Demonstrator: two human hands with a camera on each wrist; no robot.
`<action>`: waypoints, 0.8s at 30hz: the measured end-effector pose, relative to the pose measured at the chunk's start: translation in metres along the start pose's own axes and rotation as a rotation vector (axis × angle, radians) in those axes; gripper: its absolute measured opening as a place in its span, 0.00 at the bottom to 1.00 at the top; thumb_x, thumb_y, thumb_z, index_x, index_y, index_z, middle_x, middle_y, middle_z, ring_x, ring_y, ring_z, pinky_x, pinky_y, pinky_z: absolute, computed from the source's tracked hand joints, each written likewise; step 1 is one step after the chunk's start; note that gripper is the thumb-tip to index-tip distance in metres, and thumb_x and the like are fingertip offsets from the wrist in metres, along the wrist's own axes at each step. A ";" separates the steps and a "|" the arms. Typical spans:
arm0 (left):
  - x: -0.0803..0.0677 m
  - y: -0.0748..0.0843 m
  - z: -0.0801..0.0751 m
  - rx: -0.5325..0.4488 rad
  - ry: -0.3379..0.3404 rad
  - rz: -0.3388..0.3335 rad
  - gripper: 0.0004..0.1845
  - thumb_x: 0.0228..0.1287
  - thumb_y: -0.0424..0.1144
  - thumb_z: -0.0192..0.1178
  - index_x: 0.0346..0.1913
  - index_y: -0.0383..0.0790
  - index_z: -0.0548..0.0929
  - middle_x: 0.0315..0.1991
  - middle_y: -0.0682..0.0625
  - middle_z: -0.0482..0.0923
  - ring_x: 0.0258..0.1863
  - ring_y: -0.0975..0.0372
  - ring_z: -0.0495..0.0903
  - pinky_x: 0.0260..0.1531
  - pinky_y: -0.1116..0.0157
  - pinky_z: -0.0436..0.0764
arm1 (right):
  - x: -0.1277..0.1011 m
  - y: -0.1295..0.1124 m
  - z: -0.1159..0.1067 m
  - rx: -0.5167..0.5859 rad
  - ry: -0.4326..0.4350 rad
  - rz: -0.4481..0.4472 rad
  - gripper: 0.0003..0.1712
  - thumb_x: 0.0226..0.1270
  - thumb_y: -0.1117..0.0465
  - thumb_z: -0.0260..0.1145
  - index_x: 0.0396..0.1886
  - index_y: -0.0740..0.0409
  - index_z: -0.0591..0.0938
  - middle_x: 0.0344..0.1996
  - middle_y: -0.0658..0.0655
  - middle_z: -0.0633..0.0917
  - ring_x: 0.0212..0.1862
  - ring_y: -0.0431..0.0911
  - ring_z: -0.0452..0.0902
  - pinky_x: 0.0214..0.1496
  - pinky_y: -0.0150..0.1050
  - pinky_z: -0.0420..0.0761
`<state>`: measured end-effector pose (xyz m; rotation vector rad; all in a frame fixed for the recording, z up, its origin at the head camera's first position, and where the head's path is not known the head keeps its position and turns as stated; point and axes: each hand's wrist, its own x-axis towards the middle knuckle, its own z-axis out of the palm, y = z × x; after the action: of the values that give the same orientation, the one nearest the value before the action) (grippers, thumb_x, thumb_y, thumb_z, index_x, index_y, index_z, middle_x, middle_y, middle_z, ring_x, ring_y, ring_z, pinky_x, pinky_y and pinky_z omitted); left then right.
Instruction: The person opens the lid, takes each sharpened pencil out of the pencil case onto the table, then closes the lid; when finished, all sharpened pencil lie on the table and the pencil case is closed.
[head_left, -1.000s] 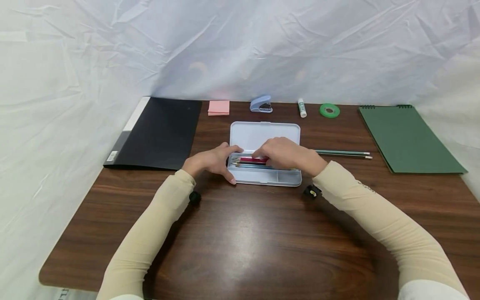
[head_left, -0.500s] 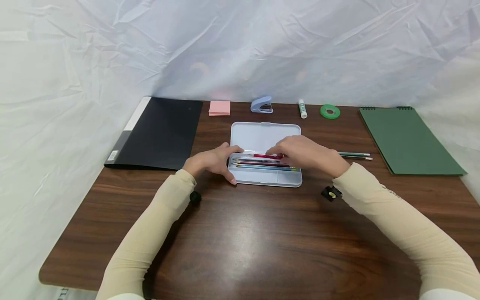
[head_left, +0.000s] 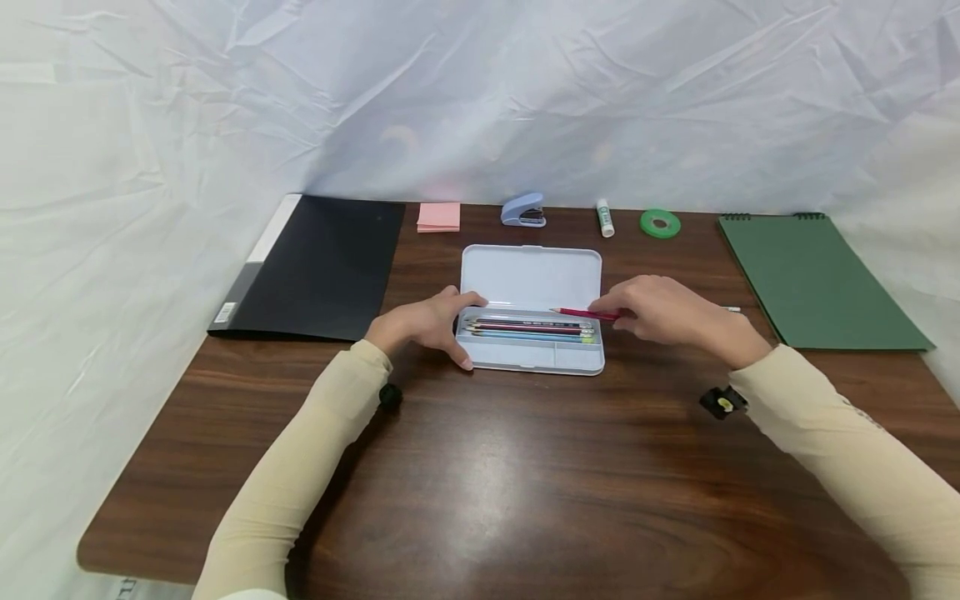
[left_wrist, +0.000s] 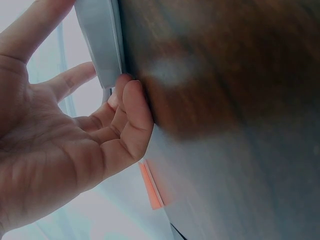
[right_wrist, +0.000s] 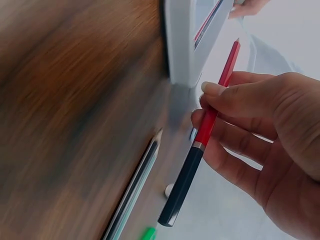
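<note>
Working across a broad, dark brown wood-grain table (head_left: pixel 480 500), with a flat black plastic folder (head_left: pixel 330 262) to the left and a green spiral-bound pad (head_left: pixel 825 287) to the right. Between these, a pale grey-white rectangular pencil case (head_left: pixel 513 352), lid (head_left: pixel 532 277) folded back toward the far side.

Bracing the left end of the case with the left hand (head_left: pixel 427 322): thumb at the near edge, forefinger at the hinge side, other fingers curled against the end. Hold that firmly, without pressing so hard as to tip the case.

Pinching a slim red-and-black pencil (right_wrist: pixel 205 132) between thumb and fingers of the right hand (head_left: pixel 660 311), over the right end of the case by the hinge, point leftward. Cannot tell whether touching the hinge. Best to grip lightly, stay level and spare the point from the lid. Mind also the two loose pencils (right_wrist: pixel 133 186), black and pale green, beside the right hand on the table.

Inside the case, a row of wooden pencils (head_left: pixel 536 327), dark, maroon and light blue, points left. By contrast, bright red in front, black behind, joined by a thin silvery band; apparently faceted, and sharpened to a fine tip.
</note>
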<state>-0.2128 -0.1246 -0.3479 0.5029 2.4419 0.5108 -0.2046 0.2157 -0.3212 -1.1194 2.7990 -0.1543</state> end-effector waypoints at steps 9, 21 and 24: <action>0.001 -0.001 0.000 -0.002 0.002 0.003 0.55 0.49 0.50 0.79 0.77 0.57 0.56 0.64 0.42 0.59 0.62 0.51 0.66 0.61 0.51 0.70 | -0.027 0.023 0.003 0.003 0.027 0.074 0.24 0.57 0.72 0.73 0.54 0.52 0.87 0.40 0.52 0.89 0.38 0.43 0.81 0.41 0.47 0.82; 0.000 -0.001 0.000 -0.001 0.010 0.015 0.55 0.49 0.49 0.79 0.77 0.55 0.56 0.65 0.41 0.59 0.62 0.51 0.66 0.61 0.52 0.70 | -0.052 0.055 0.014 -0.058 0.087 0.093 0.19 0.58 0.71 0.72 0.50 0.56 0.87 0.38 0.53 0.88 0.35 0.46 0.81 0.36 0.48 0.79; 0.000 -0.001 0.000 -0.003 0.012 0.017 0.55 0.48 0.49 0.79 0.77 0.55 0.56 0.64 0.41 0.59 0.61 0.51 0.66 0.61 0.52 0.70 | -0.054 0.059 0.018 -0.072 0.097 0.097 0.18 0.58 0.71 0.72 0.48 0.57 0.88 0.38 0.54 0.87 0.34 0.46 0.81 0.35 0.48 0.79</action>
<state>-0.2129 -0.1258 -0.3482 0.5218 2.4495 0.5260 -0.2032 0.2953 -0.3427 -1.0137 2.9593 -0.1022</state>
